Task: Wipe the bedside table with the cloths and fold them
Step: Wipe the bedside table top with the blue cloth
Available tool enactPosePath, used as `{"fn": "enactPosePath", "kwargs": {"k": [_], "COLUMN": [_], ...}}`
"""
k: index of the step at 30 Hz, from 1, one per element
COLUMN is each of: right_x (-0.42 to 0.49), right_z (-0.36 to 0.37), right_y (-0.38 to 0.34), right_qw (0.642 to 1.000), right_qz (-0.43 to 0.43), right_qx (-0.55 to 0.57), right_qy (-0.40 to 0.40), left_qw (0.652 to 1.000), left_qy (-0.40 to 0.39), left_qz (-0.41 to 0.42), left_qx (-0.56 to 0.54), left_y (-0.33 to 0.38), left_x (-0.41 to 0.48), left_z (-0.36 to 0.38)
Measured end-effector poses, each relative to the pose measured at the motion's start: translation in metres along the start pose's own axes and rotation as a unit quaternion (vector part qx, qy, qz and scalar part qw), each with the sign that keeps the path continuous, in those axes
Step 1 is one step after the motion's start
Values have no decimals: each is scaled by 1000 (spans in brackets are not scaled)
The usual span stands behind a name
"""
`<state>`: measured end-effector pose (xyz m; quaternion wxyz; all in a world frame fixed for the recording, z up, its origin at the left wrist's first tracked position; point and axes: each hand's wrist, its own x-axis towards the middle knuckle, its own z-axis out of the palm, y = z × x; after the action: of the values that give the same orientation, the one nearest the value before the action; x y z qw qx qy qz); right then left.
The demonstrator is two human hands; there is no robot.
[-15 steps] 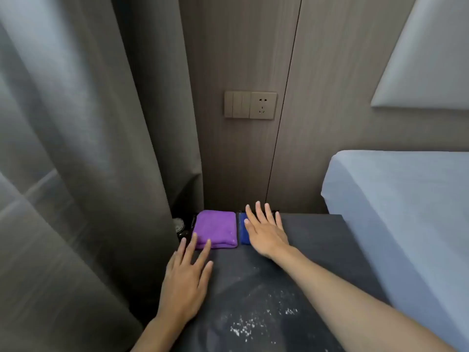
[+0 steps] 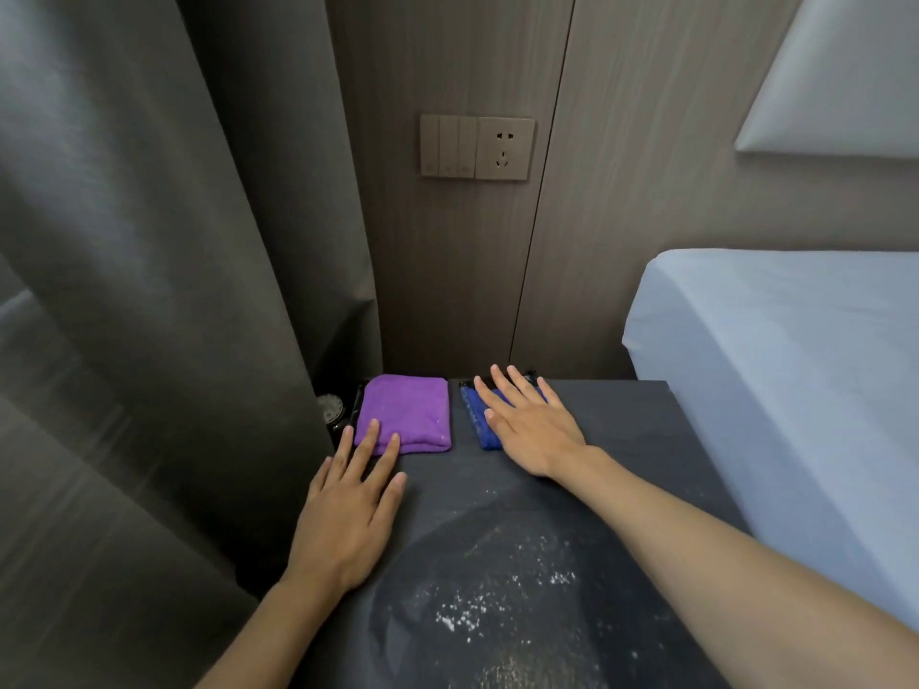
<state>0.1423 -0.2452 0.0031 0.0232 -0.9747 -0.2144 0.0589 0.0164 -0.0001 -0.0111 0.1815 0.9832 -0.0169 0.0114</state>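
Room: wood-panel wall stands behind both hands, with a switch and socket plate high above them.
Curtain: grey curtain hangs just left of the left hand.
Bed: white bed lies to the right of the right forearm, against the table edge.
Bedside table: dark bedside table lies under both hands.
Powder: white powder is scattered on the table top between the two forearms, nearer to the camera than the hands.
Purple cloth: folded purple cloth lies flat just beyond the left hand, near the wall.
Blue cloth: folded blue cloth lies beside the purple one, a little apart, mostly covered by the right hand.
Left hand: left hand is flat and open, palm down on the table; two fingertips touch the near edge of the purple cloth. It holds nothing.
Right hand: right hand is open, fingers spread, palm down on top of the blue cloth. It presses on it but does not grip it.
Small object: round dark object sits left of the purple cloth, partly hidden by the curtain; I cannot tell what it is.
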Motion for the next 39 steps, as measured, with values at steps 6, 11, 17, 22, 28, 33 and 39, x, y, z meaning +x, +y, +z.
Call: {"fn": "enactPosePath", "kwargs": {"k": [6, 11, 17, 22, 28, 33, 39], "right_x": [-10, -33, -54, -68, -77, -84, -86], "right_z": [-1, -9, -12, -10, -4, 4, 10], "right_y": [32, 81, 121, 137, 120, 80, 28], "right_qw": [1000, 999, 994, 987, 965, 921, 896], "right_qz": [-3, 36, 103, 159, 259, 383, 437], "right_qx": [-13, -16, -12, 10, 46, 65, 76], "right_qy": [-1, -16, -29, -26, 4, 10, 7], "left_qw": [1000, 1000, 1000, 1000, 1000, 1000, 1000], "left_qy": [1, 8, 7, 17, 14, 9, 19], "left_qz": [-1, 2, 1, 2, -2, -7, 1], "left_qx": [0, -16, -11, -23, -24, -14, -23], "left_y": [-2, 0, 0, -3, -3, 0, -3], "left_x": [-1, -1, -1, 0, 1, 1, 2], "left_z": [0, -2, -2, 1, -2, -3, -1]}}
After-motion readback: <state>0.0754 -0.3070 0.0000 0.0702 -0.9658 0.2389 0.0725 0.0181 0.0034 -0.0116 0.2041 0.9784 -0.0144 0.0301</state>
